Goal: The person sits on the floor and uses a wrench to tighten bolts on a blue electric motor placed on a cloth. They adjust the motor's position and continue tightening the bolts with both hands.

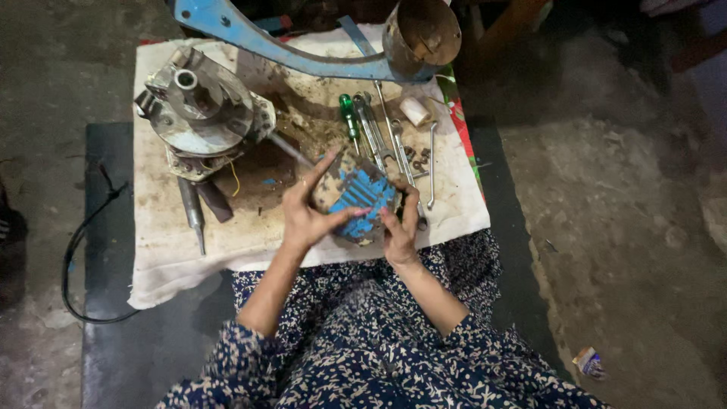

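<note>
Dark navy floral dress, long sleeves, bare forearms

Dim overhead light, slight motion blur.

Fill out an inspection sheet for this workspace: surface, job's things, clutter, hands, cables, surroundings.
Surface: stained white cloth spread over a low stand, grimy around the middle.
Job's things: blue-painted ribbed metal part, worn and dirty, held above the cloth.
Clutter: grey motor assembly, green-handled screwdriver, wrenches, loose nuts, blue metal frame with a rusty cylinder.
Hands: left hand and right hand both in a grip on the part.
Cables: black cable looping on the floor at left.
Surroundings: dusty concrete floor, small wrapper.
</note>
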